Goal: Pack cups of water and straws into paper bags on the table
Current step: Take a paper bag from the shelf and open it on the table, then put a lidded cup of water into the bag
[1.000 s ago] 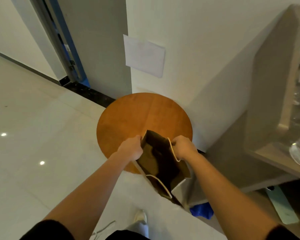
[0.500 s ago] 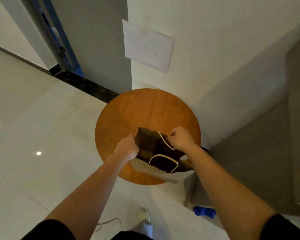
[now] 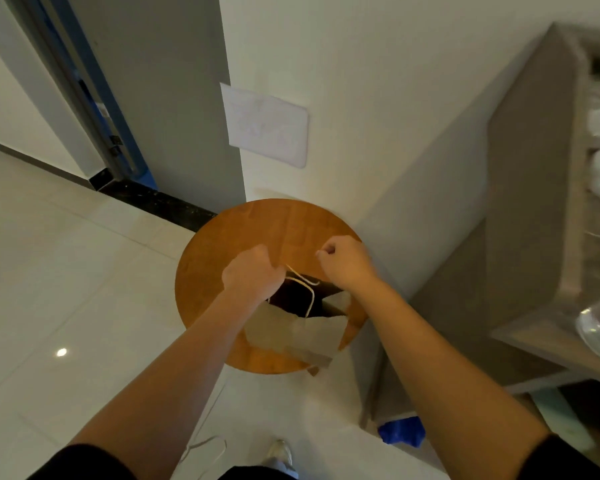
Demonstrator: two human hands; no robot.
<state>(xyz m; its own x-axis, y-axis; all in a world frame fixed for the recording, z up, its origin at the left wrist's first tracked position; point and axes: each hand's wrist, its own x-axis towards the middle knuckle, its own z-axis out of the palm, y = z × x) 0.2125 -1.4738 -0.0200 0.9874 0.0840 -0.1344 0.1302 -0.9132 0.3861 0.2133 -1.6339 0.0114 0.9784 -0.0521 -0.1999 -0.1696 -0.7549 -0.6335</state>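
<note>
Head view: paper bag is stood open on table, left hand gripping its rim, right hand fisted, its hold unclear; a cup is needed next.

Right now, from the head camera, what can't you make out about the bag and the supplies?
- Paper bag: its inside is dark shadow, so any contents are hidden.
- Left hand: the fingers curl away from view; its hold on the cord handle is partly hidden.
- Right hand: fist closed; whether it holds a cord is unclear.
- Shelf: its clear items are blurred and cut off by the right edge.
</note>
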